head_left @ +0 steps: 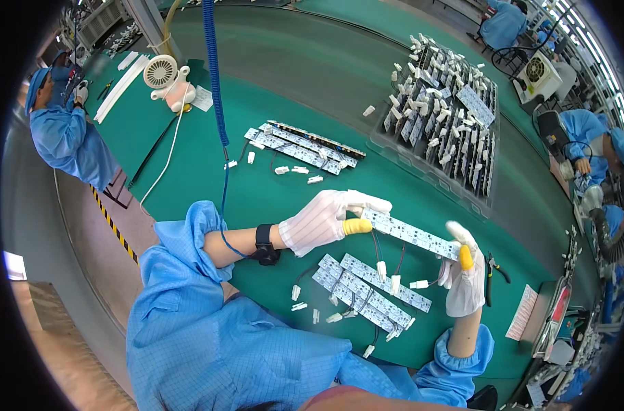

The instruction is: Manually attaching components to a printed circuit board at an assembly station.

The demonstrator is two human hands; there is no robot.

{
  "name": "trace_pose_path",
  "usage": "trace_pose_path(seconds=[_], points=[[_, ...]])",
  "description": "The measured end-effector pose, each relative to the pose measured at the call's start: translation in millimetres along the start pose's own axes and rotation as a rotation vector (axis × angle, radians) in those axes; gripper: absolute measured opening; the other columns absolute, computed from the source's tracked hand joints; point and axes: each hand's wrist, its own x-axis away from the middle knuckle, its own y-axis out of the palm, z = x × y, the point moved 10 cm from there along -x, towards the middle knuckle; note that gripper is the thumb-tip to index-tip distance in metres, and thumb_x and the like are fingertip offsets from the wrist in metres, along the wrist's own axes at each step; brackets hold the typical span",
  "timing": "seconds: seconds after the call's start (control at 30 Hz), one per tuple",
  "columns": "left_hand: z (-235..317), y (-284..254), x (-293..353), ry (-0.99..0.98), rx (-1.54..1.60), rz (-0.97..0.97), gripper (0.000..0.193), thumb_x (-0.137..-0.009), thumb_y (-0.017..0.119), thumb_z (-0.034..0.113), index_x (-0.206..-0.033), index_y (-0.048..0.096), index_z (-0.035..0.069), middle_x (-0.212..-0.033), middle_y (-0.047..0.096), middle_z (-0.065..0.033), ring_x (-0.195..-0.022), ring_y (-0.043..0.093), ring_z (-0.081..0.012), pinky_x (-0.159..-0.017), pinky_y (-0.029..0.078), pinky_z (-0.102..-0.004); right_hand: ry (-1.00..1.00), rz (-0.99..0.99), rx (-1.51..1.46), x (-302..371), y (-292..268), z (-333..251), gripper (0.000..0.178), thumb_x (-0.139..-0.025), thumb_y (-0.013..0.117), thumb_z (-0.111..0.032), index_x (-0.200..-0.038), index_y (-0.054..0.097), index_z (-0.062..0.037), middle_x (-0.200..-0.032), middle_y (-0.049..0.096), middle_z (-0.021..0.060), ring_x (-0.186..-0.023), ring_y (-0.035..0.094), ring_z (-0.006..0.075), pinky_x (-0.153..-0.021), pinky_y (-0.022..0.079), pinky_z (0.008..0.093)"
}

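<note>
Between my two gloved hands is a long white circuit board strip dotted with small parts, with wires and white connectors hanging below it. My left hand, in a white glove with a yellow fingertip cover, pinches its left end. At the right end, my right hand, gloved the same way, has closed on it. Below lie several more board strips with thin wires and white plugs. Farther off, another group of strips rests on the green mat, loose plugs beside it. A blue coiled cord runs down to a band on my left wrist.
A clear tray packed with upright boards stands at the far right. Black-handled pliers lie beside my right hand, near a printed sheet. A small white fan stands at the far left. Other people in blue work nearby.
</note>
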Motion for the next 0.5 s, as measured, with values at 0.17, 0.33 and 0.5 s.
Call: trace_pose_path(seconds=[0.17,0.33,0.5], points=[[60,-6,3,0.363,-0.540,0.093,0.066,-0.083,0.066,0.027,-0.140,0.039,0.007,-0.105,0.064,-0.0116,-0.090,0.062,-0.0292,-0.082,0.049,-0.0349,-0.021,-0.056,-0.098,4,-19,17,0.077,-0.080,0.064,-0.056,-0.122,0.050,0.0073,-0.080,0.059,0.0084,-0.045,0.045,0.0043,-0.041,0.034,0.0161],[91,-77,-20,0.336,-1.227,0.197,0.038,-0.080,0.065,0.017,-0.117,0.060,0.009,-0.091,0.065,-0.0114,-0.088,0.061,-0.0300,-0.076,0.049,-0.0397,-0.043,-0.048,-0.087,7,-20,20,0.079,-0.084,0.057,-0.059,-0.125,0.047,0.0072,-0.087,0.059,0.0091,-0.048,0.044,0.0018,-0.043,0.033,0.0147],[28,-106,-43,0.064,-1.575,-0.168,0.025,-0.079,0.060,0.009,-0.104,0.066,0.010,-0.077,0.065,-0.0126,-0.075,0.065,-0.0298,-0.065,0.052,-0.0384,0.053,-0.149,-0.059,8,-11,32,0.077,-0.079,0.062,-0.063,-0.116,0.057,0.0039,-0.084,0.061,0.0116,-0.046,0.049,0.0069,-0.041,0.037,0.0170]])
